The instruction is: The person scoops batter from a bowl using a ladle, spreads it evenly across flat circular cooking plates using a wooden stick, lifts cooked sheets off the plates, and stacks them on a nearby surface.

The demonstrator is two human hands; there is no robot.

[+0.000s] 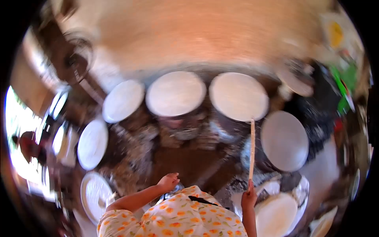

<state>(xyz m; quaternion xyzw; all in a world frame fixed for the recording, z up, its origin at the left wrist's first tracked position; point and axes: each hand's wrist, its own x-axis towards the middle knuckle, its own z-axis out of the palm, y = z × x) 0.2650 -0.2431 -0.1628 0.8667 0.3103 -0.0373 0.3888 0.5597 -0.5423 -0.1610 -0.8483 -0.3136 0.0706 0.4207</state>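
Note:
My right hand point(249, 196) is closed around the lower end of a long, thin wooden stick point(252, 154). The stick points away from me, and its far tip overlaps the near rim of a large round pan point(239, 96) with a pale, whitish top. My left hand point(168, 181) is in front of my body, with its fingers curled in and nothing visible in them. Blur hides its finger detail. Beside the right-hand pan is a greyer round disc point(284, 141). Near my right forearm lies a pale, flat round stack point(276, 215).
More white-topped rounds curve around me: one at back centre point(176, 93), others to the left point(123, 101) point(92, 145). A white plate-like disc point(96, 197) is at lower left. A fan point(75, 59) stands back left; black plastic point(316, 102) lies right. Another person point(29, 146) is far left.

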